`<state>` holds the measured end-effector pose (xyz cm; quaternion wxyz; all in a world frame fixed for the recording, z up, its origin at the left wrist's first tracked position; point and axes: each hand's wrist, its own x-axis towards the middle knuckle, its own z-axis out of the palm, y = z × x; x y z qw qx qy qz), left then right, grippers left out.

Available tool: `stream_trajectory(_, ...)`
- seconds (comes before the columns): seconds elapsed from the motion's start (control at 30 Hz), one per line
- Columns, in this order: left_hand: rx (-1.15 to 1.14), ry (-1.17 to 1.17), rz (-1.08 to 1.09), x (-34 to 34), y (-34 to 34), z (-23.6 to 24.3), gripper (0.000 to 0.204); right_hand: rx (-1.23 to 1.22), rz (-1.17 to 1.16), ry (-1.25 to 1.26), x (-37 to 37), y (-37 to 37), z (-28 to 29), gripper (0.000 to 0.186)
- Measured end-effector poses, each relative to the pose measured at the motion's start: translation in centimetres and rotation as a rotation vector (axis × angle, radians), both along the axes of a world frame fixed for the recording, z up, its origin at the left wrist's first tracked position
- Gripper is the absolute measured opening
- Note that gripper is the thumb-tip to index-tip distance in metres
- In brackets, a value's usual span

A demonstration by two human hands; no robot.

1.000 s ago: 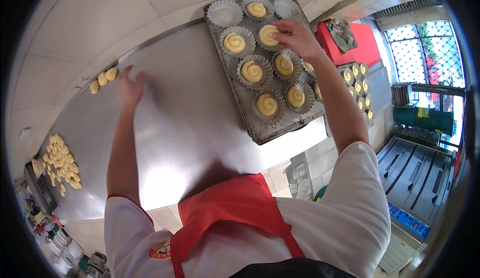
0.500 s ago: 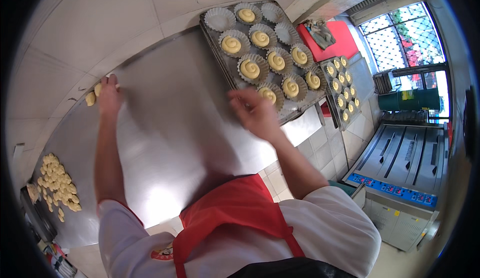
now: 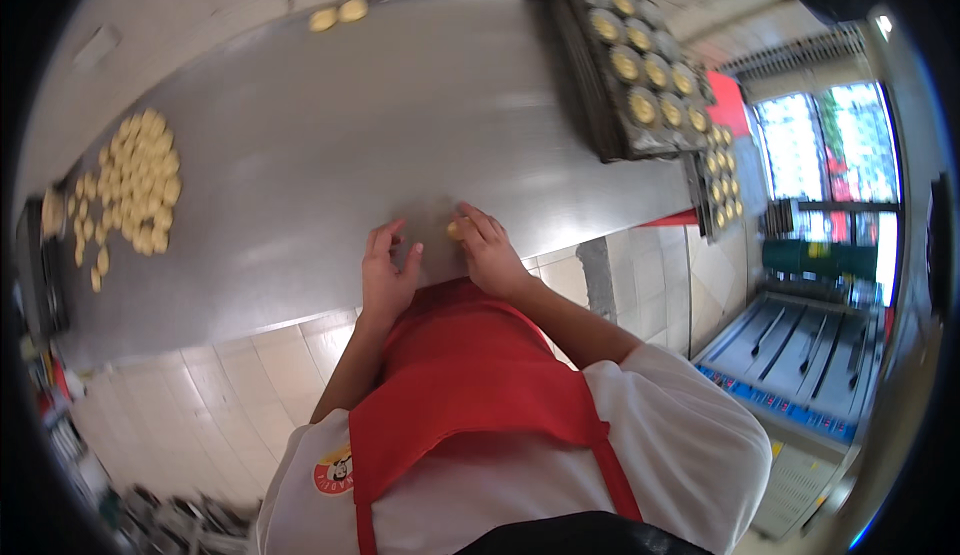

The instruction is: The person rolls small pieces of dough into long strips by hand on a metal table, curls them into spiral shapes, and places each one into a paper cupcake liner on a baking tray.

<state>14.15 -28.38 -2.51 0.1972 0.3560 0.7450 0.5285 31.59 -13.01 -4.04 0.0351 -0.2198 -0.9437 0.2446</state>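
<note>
Close to the near edge of the metal table (image 3: pixel 330 155), my right hand (image 3: pixel 490 255) has its fingers curled on a small pale piece of dough (image 3: pixel 456 230). Beside it my left hand (image 3: pixel 388 267) is open over the table, its thumb and fingers apart and nothing in it. Two more dough pieces, a left one (image 3: pixel 322 20) and a right one (image 3: pixel 352 9), lie at the table's far edge. A large group of dough pieces (image 3: pixel 140 180) is spread at the left.
At the far right, stacked baking trays (image 3: pixel 648 142) carry fluted tins, several with coiled dough inside. Another filled tray (image 3: pixel 712 217) is beyond it, near a red board (image 3: pixel 727 103). A machine with a blue control panel (image 3: pixel 780 400) stands at the right on the tiled floor.
My left hand has come back from the dough pieces at the far edge, and my right hand has left the tray. Both are now together near my apron; the view has shifted too.
</note>
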Motion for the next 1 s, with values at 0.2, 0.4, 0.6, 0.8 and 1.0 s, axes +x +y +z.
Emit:
stream_trajectory(0.2,0.051,-0.004,0.111,-2.3,-4.0,2.4,0.041,0.361,-0.099,-0.313,-8.9,5.5,-1.0,0.099)
stream_trajectory(0.4,0.156,0.130,0.044,-1.0,1.6,1.2,0.049,0.389,-0.333,-0.108,-16.6,15.1,-3.1,0.103)
stream_trajectory(0.6,0.174,0.149,-0.484,7.2,8.1,-0.5,0.079,0.338,-0.052,-0.200,-1.4,0.2,-3.1,0.084)
stream_trajectory(0.8,-0.289,0.424,-0.045,2.3,16.9,-3.6,0.074,0.311,-0.166,-0.211,-3.3,7.7,-4.6,0.076)
stream_trajectory(1.0,-0.482,0.880,-0.181,-6.6,21.8,-3.0,0.077,0.501,-0.108,-0.026,-12.6,20.9,-1.7,0.071)
